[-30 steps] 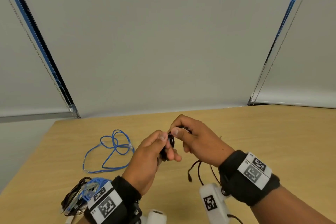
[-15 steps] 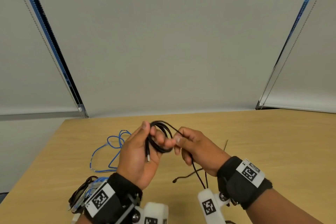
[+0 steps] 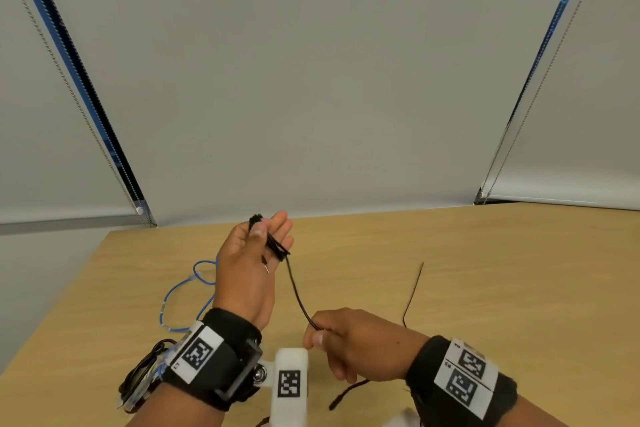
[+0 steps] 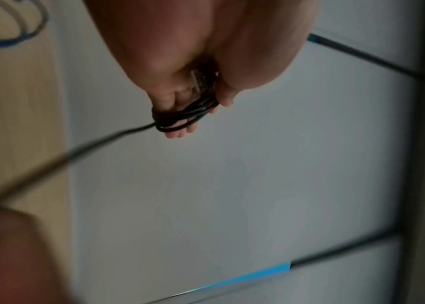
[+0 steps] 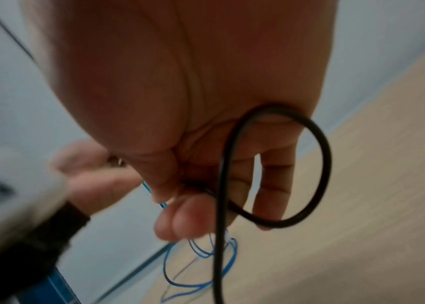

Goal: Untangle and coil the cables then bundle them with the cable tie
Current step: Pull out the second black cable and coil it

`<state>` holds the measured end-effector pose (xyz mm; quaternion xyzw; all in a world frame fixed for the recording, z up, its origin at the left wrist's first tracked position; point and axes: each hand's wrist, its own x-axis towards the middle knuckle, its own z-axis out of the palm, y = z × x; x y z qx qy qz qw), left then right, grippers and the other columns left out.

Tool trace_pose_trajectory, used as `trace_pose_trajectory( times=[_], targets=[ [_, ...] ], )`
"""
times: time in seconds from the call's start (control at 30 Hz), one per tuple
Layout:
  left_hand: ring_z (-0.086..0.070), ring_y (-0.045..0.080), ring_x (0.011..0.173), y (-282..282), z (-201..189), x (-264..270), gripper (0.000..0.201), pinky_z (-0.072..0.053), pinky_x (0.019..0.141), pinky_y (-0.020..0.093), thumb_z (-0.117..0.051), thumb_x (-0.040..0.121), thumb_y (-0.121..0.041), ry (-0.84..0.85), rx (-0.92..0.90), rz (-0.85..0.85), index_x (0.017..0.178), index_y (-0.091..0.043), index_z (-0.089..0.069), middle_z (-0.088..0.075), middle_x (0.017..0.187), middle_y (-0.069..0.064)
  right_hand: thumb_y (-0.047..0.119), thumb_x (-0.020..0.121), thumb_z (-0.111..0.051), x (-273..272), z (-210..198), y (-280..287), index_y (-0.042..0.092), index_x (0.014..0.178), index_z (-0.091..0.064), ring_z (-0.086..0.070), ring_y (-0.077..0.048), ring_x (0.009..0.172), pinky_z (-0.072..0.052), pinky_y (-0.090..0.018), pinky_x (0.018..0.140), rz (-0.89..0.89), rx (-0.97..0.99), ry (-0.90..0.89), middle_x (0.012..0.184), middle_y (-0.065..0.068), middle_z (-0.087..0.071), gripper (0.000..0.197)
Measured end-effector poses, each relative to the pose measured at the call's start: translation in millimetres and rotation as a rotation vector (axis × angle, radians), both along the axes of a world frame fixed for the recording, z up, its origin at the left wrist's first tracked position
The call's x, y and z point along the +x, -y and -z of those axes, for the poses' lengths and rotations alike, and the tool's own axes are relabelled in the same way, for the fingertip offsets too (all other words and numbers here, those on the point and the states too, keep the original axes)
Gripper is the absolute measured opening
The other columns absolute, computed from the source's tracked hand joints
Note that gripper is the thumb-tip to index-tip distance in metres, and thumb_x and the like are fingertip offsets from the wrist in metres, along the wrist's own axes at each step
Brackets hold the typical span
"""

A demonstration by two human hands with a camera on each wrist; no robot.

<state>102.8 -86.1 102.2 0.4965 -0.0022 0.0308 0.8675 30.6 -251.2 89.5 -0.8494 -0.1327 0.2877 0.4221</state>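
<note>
Black cable (image 3: 298, 291): thin, light and limp. Several turns are gathered into a small coil (image 3: 272, 241) across the fingers of the left hand (image 3: 247, 267), raised above the table (image 3: 485, 270); the thumb presses the turns against the fingers, as the left wrist view confirms, with a metal plug lying inside the turns. From the coil one strand runs down, nearly taut, to the right hand (image 3: 349, 343), which pinches it between thumb and curled fingers. The hands are well apart. The free tail (image 3: 349, 392) hangs below the right hand (its end is too small to identify).

Handling judgement: the cable will spring open if the thumb lifts, so the clamp on the crossing of the turns is the correct hold. The right hand should feed slack close to the coil, not at the far tail.

Blue cable (image 3: 183, 295): loose loops on the table, beyond the left wrist. A mixed cable bundle (image 3: 142, 378) lies at the near left edge. A thin dark strip (image 3: 414, 291), possibly the cable tie, lies on the table to the right.
</note>
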Motion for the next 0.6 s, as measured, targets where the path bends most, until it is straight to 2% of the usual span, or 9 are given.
trace_pose_trajectory(
  times=[0.07, 0.13, 0.2, 0.27, 0.33, 0.4, 0.5, 0.53, 0.6],
  targets=[
    [-0.070, 0.033, 0.111, -1.6, -1.5, 2.5, 0.022, -0.052, 0.099, 0.045, -0.041, 0.108, -0.011, -0.041, -0.135, -0.002, 0.102, -0.001, -0.059, -0.071, 0.120, 0.022, 0.030, 0.106, -0.039, -2.0, 2.9, 1.1, 0.026, 0.109, -0.058, -0.055, -0.008, 0.065, -0.049, -0.030, 0.072, -0.017, -0.073, 0.058, 0.074, 0.004, -0.061, 0.019],
    [-0.071, 0.028, 0.112, -1.9, 1.5, 2.6, 0.021, -0.052, 0.099, 0.042, -0.040, 0.107, -0.009, 0.007, -0.041, -0.012, 0.104, -0.002, -0.060, -0.073, 0.120, 0.017, 0.028, 0.105, -0.043, -2.9, 0.1, 0.9, 0.024, 0.115, -0.058, -0.058, -0.011, 0.069, -0.053, -0.032, 0.074, -0.034, -0.080, 0.075, 0.076, 0.003, -0.063, 0.019],
    [-0.069, 0.013, 0.112, -1.0, 12.7, -2.3, 0.019, -0.049, 0.099, 0.031, -0.042, 0.106, -0.008, 0.163, 0.340, -0.019, 0.107, -0.009, -0.061, -0.075, 0.119, 0.001, 0.029, 0.103, -0.046, -2.5, -7.8, 2.5, 0.020, 0.111, -0.061, -0.062, -0.012, 0.069, -0.057, -0.035, 0.078, -0.036, -0.039, 0.082, 0.076, 0.001, -0.067, 0.019],
    [-0.066, -0.003, 0.106, -1.3, 31.5, -7.5, 0.018, -0.045, 0.090, 0.016, -0.047, 0.104, -0.011, 0.332, 0.777, 0.037, 0.105, -0.022, -0.061, -0.074, 0.113, -0.018, 0.032, 0.101, -0.049, -0.4, -18.4, 7.6, 0.020, 0.099, -0.063, -0.066, -0.009, 0.070, -0.057, -0.036, 0.078, -0.031, -0.008, 0.127, 0.077, -0.001, -0.071, 0.018],
    [-0.065, -0.007, 0.097, -3.1, 43.9, -13.8, 0.019, -0.042, 0.079, 0.010, -0.048, 0.104, -0.016, 0.393, 0.940, 0.128, 0.095, -0.029, -0.059, -0.073, 0.101, -0.025, 0.035, 0.101, -0.051, 4.0, -28.2, 15.5, 0.026, 0.090, -0.063, -0.070, -0.008, 0.077, -0.056, -0.033, 0.076, -0.030, -0.038, 0.232, 0.078, 0.002, -0.074, 0.018],
    [-0.065, -0.002, 0.083, -3.1, 47.5, -20.1, 0.024, -0.044, 0.074, 0.017, -0.045, 0.104, -0.026, 0.396, 0.908, 0.232, 0.083, -0.031, -0.056, -0.072, 0.084, -0.017, 0.037, 0.100, -0.053, 9.9, -35.4, 24.8, 0.028, 0.089, -0.065, -0.070, -0.009, 0.078, -0.057, -0.035, 0.075, 0.018, -0.060, 0.354, 0.076, 0.007, -0.073, 0.018],
    [-0.070, 0.017, 0.075, -0.5, 42.2, -28.6, 0.033, -0.053, 0.082, 0.039, -0.042, 0.102, -0.041, 0.338, 0.723, 0.419, 0.079, -0.027, -0.059, -0.065, 0.066, 0.003, 0.037, 0.099, -0.058, 19.8, -42.6, 38.8, 0.031, 0.090, -0.070, -0.068, -0.008, 0.071, -0.060, -0.040, 0.075, 0.113, -0.023, 0.476, 0.078, 0.010, -0.070, 0.015],
    [-0.068, 0.021, 0.069, -0.5, 39.2, -30.9, 0.034, -0.054, 0.082, 0.042, -0.043, 0.100, -0.046, 0.308, 0.648, 0.481, 0.078, -0.027, -0.061, -0.061, 0.062, 0.004, 0.038, 0.098, -0.061, 22.4, -43.6, 41.9, 0.031, 0.091, -0.071, -0.068, -0.011, 0.070, -0.060, -0.044, 0.075, 0.128, -0.003, 0.495, 0.079, 0.006, -0.071, 0.014],
    [-0.057, 0.021, 0.056, -1.5, 33.5, -35.4, 0.033, -0.055, 0.080, 0.040, -0.049, 0.096, -0.048, 0.242, 0.498, 0.583, 0.078, -0.024, -0.063, -0.051, 0.058, 0.002, 0.039, 0.094, -0.066, 26.7, -43.2, 45.9, 0.031, 0.090, -0.072, -0.063, -0.016, 0.066, -0.059, -0.049, 0.073, 0.155, 0.059, 0.513, 0.077, -0.002, -0.070, 0.011]
  ],
)
